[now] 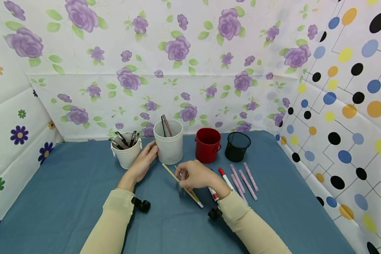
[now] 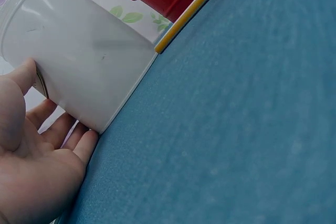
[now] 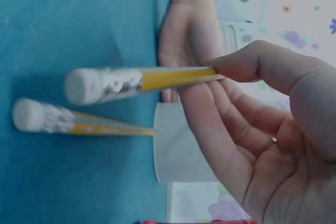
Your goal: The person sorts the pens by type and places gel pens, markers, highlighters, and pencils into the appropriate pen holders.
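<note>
My right hand (image 1: 195, 174) pinches a yellow pencil (image 3: 173, 78) between thumb and index finger, its white eraser end toward the right wrist camera. Beside it a second pencil (image 3: 105, 126) lies on the blue cloth, partly hidden by the hand in the head view. With fairly straight fingers, my left hand (image 1: 143, 164) rests against the left side of a tall white bucket (image 1: 169, 150). In the left wrist view the thumb touches the bucket's wall and the other fingers lie along its side near the base. A few dark and reddish pencils (image 1: 166, 126) stand in this bucket.
Left of it stands a smaller white bucket (image 1: 128, 157) with several pens. To the right are a red bucket (image 1: 207, 146) and a black mesh cup (image 1: 236, 148). Several pink pens (image 1: 247, 185) and a red-capped marker (image 1: 225, 178) lie beyond my right wrist.
</note>
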`<act>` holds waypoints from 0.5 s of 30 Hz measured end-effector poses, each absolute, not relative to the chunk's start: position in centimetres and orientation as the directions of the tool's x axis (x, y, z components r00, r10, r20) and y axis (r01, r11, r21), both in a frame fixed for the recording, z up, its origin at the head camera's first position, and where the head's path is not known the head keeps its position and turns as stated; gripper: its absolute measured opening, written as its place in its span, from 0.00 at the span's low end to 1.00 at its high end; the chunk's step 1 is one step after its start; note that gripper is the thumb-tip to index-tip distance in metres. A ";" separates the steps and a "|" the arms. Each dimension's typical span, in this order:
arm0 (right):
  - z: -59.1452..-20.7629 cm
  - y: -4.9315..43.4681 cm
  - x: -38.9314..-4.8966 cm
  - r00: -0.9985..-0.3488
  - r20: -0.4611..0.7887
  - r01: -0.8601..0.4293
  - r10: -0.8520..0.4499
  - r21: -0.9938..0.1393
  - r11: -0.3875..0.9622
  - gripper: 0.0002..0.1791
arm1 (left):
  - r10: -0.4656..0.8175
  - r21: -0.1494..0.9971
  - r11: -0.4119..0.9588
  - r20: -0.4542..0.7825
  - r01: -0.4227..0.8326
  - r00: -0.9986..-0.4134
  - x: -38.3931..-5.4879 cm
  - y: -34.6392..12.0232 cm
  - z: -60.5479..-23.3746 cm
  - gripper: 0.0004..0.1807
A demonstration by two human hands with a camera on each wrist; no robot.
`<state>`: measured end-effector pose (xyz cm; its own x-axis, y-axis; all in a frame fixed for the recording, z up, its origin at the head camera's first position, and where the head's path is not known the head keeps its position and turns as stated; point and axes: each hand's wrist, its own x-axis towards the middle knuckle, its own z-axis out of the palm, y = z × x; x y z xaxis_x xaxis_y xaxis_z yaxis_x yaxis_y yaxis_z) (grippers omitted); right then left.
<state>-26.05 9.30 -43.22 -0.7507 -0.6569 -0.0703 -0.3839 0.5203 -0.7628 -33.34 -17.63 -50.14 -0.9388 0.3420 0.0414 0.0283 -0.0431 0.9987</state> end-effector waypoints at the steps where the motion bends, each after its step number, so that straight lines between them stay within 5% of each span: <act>1: -43.1 9.4 -26.2 -0.752 -0.060 -0.387 -0.657 -0.766 0.513 0.10 | 0.342 0.999 -0.044 0.044 0.031 -0.939 -33.3 -17.7 -50.1 0.40; 15: -38.9 12.4 -27.8 -0.832 0.242 -0.415 -0.500 -0.869 0.269 0.12 | 0.348 0.998 -0.047 0.046 0.031 -0.936 -33.3 -17.8 -50.1 0.40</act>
